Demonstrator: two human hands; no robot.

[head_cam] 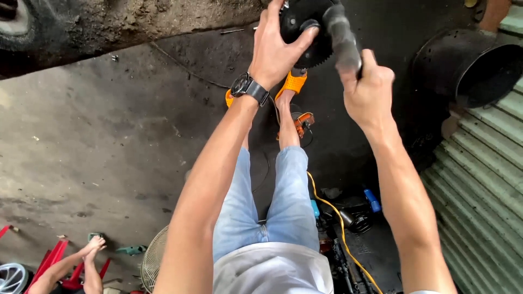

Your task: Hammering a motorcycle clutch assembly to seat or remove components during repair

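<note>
My left hand (275, 46), with a black wristwatch (249, 87) on the wrist, grips a black toothed gear disc (305, 27) held out in front of me. My right hand (368, 87) is closed around a grey cylindrical shaft (343, 35) that runs up to the gear. Both arms are stretched forward. Below them are my legs in light blue jeans (272, 207) and orange sandals (294, 83).
A large black pipe (474, 68) lies at the right beside a green corrugated sheet (479, 190). A yellow cable (338, 223), tools and blue-handled items lie on the dark oily floor. Another person's arms (81, 267), red stools and a fan guard (152, 261) are at lower left.
</note>
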